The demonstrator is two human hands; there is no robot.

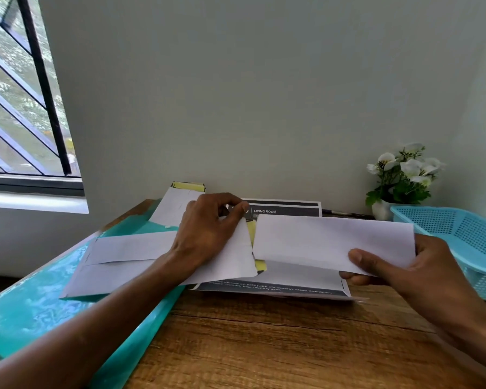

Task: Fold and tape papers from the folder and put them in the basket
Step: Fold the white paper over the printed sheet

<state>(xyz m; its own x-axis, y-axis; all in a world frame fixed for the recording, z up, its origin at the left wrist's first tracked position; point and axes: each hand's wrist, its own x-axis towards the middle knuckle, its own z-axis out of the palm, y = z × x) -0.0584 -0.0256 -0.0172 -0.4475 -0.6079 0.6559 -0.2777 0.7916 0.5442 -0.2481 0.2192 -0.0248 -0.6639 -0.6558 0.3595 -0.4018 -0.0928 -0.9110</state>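
Note:
A folded white paper [320, 240] is held above the desk. My right hand [399, 265] grips its right end, thumb on top. My left hand [208, 228] pinches the top corner of a second white sheet [233, 259] that meets the folded paper in the middle. A strip of yellow tape [260, 265] shows between the two. Beneath them lies a printed sheet [286, 210] headed "LIVING ROOM". The teal folder [40, 304] lies open at the left with another folded white paper [118, 259] on it. The light blue basket [460, 234] stands at the right.
A white pot of white flowers [401, 178] stands by the wall behind the basket. A pen [340, 212] lies along the wall. Another white paper with yellow tape [180, 197] leans at the back. Bare wooden desk [264, 346] fills the foreground. A window is at the left.

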